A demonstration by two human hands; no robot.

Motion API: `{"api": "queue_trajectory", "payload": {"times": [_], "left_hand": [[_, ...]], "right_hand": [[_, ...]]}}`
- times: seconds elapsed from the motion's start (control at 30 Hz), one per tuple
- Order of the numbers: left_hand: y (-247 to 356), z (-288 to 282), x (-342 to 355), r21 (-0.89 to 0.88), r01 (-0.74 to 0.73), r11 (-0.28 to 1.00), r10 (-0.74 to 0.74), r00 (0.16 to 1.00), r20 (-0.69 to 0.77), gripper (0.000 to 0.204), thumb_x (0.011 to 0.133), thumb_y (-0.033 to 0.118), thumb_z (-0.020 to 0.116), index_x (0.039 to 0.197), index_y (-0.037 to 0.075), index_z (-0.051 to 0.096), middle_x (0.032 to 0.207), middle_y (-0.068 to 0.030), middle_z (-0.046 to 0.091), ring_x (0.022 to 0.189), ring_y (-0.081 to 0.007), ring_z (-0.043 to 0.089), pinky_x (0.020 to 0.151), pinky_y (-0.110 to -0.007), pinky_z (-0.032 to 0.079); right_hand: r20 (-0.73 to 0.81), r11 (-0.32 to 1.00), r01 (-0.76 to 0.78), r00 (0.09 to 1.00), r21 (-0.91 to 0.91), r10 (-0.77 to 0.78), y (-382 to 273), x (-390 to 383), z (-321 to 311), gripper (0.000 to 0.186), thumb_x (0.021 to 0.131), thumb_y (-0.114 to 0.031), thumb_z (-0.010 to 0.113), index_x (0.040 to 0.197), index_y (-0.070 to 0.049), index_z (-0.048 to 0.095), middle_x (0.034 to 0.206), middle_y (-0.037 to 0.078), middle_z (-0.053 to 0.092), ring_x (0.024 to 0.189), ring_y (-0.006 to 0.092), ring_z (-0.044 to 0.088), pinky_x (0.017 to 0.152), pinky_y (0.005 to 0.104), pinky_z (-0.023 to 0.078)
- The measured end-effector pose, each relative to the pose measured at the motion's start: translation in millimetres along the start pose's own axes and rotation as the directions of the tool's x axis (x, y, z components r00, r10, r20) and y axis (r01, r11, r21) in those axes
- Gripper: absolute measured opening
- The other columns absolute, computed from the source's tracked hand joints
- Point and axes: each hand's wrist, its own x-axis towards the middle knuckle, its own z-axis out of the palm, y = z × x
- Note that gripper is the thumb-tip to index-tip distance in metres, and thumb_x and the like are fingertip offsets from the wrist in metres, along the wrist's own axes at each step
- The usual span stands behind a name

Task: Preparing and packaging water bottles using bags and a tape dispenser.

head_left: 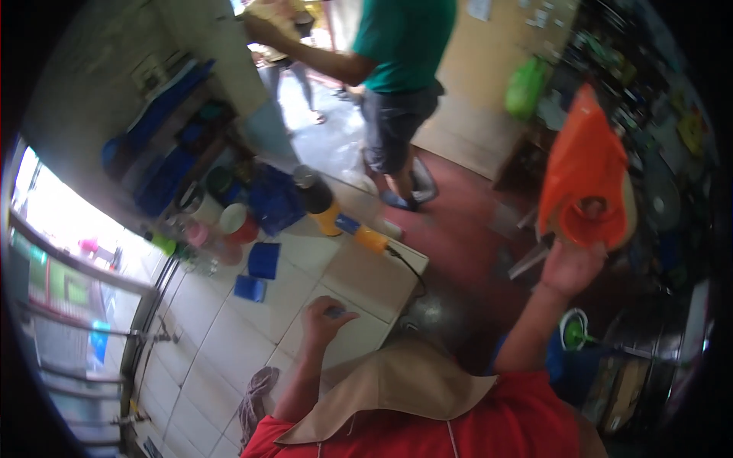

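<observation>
My right hand (573, 269) is stretched out to the right. It is closed on the near edge of an orange plastic bag (584, 160), whose round mouth faces me; the fingertips are partly hidden by the bag. Over the corner of the white tiled counter (252, 324), my left hand (327, 320) is curled, thumb and fingers around something small and dark that I cannot make out. Beyond that hand lie two blue pieces (264, 260), flat on the tiles. An orange cylinder with a blue end and a black cord (369, 237) rests near the counter's far edge.
A tall dark-and-yellow tumbler (317, 200), a red-and-white container (238, 224) and jars crowd the counter's back. A grey cloth (257, 397) lies near my left arm. Another person in a green shirt (408, 46) stands by the doorway. Cluttered shelves (657, 175) line the right.
</observation>
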Motion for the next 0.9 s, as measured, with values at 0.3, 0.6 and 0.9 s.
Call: {"api": "queue_trajectory", "payload": {"times": [0.3, 0.6, 0.9], "left_hand": [[-52, 2, 10, -0.052, -0.041, 0.998, 0.042, 0.999, 0.007, 0.028, 0.074, 0.012, 0.07, 0.063, 0.007, 0.045, 0.062, -0.0007, 0.044, 0.057, -0.015, 0.037, 0.056, -0.03, 0.036], [-25, 31, 18, -0.464, 0.057, 0.884, 0.025, 0.985, 0.169, 0.022, 0.083, 0.013, 0.044, 0.063, 0.017, 0.036, 0.061, 0.0067, 0.033, 0.057, -0.0074, 0.029, 0.052, -0.024, 0.023], [72, 47, 10, 0.137, -0.008, 0.991, -0.013, 0.988, 0.152, 0.023, 0.082, 0.015, 0.072, 0.086, 0.009, 0.051, 0.078, -0.0029, 0.051, 0.068, -0.0174, 0.048, 0.067, -0.031, 0.042]], "right_hand": [[-0.241, 0.953, 0.031, 0.965, -0.302, -0.108, -34, -22, 19, 0.065, 0.089, -0.002, 0.06, 0.147, -0.001, 0.03, 0.134, 0.016, 0.053, 0.123, 0.0233, 0.054, 0.104, 0.0348, 0.045], [-0.227, 0.804, 0.107, 0.93, -0.585, -0.289, -128, -61, 18, 0.057, 0.091, -0.007, 0.057, 0.145, -0.002, 0.041, 0.136, 0.014, 0.055, 0.121, 0.023, 0.056, 0.104, 0.0355, 0.046], [-0.287, 0.864, -0.09, 0.956, -0.495, -0.065, -136, -99, 1, 0.049, 0.098, -0.011, 0.047, 0.146, 0.0, 0.04, 0.14, 0.019, 0.052, 0.126, 0.0292, 0.054, 0.11, 0.0447, 0.044]]}}
